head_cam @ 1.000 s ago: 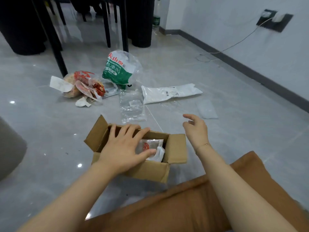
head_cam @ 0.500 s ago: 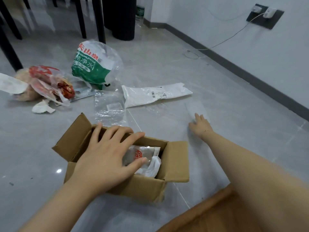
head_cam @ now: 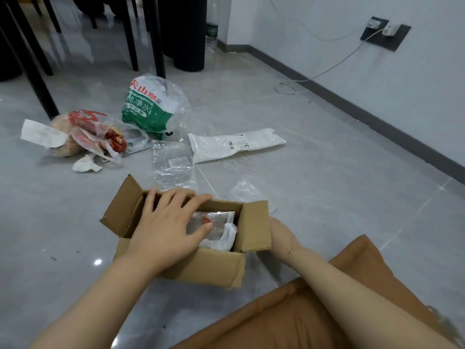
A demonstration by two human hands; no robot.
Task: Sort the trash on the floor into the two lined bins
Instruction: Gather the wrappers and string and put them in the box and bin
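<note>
An open cardboard box (head_cam: pixel 208 267) stands on the grey floor in front of me. My left hand (head_cam: pixel 166 227) rests flat on it, fingers spread over the far rim and thumb on a clear packet (head_cam: pixel 219 219) inside, next to crumpled white paper (head_cam: pixel 226 238). My right hand (head_cam: pixel 280 233) is against the box's right side under the flap, its fingers hidden. Beyond lie a clear plastic bag (head_cam: pixel 172 162), a white mailer bag (head_cam: pixel 234 144), a green-and-white water bag (head_cam: pixel 148 107), a red-printed food bag (head_cam: pixel 83 132), a tissue (head_cam: pixel 85 166) and a small clear wrapper (head_cam: pixel 245 190). No bin is in view.
Black table and chair legs (head_cam: pixel 37 79) stand behind the trash at the left and back. A plastic bottle (head_cam: pixel 211 34) stands in the far corner. A white cable (head_cam: pixel 327 71) runs from the wall socket onto the floor. Brown fabric (head_cam: pixel 302 311) covers the bottom right.
My right hand reached out to the small clear wrapper on the floor, then came back to the box's right side. My left hand stayed on the box.
</note>
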